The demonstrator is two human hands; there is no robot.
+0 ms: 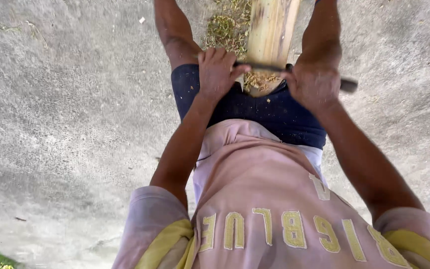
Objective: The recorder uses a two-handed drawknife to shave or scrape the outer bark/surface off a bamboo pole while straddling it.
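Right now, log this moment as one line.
left hand: grips blade | right hand: grips handle | blade across bamboo pole | shavings on ground

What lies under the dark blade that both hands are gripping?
Under the blade sits the near end of a pale wooden pole with loose shavings on dark shorts. The left hand and right hand cover the blade's ends.

The bamboo pole (270,30) runs forward from the person's lap, between the two legs, and out past the top edge of the view. A blade (265,67) lies crosswise on the pole's near end. The left hand (218,74) closes around the blade to the left of the pole, the right hand (313,83) around it to the right. Shavings (225,30) lie on the concrete ground (75,114) just left of the pole, and more sit on the pole's near end beneath the blade.
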